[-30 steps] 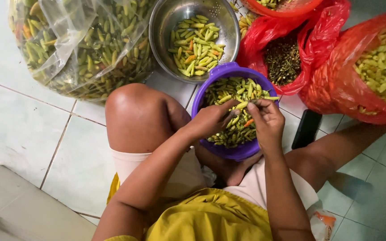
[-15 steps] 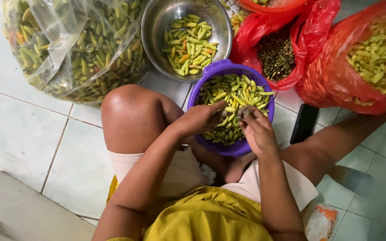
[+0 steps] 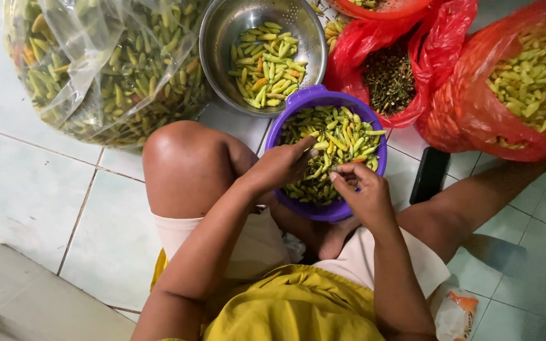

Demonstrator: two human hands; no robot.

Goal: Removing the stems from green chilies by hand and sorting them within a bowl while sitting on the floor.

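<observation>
A purple bowl (image 3: 298, 105) full of small green and yellow chillies (image 3: 339, 132) rests between my legs. My left hand (image 3: 279, 167) lies over the bowl's near left side, fingers curled into the chillies. My right hand (image 3: 363, 189) hovers over the bowl's near right edge with its fingertips pinched together; what it pinches is too small to make out. Just beyond, a steel bowl (image 3: 222, 38) holds more green chillies (image 3: 266, 66).
A big clear plastic bag of chillies (image 3: 109, 63) stands at the far left. Red plastic bags hold dark stems (image 3: 390, 79) and pale chillies (image 3: 529, 79). A black phone (image 3: 430, 175) lies on the tiled floor by my right leg. A small packet (image 3: 453, 316) sits lower right.
Both hands have dropped lower into the purple bowl. A second ago the right hand held a chilli up between the fingers of both hands; now the hands are slightly apart.
</observation>
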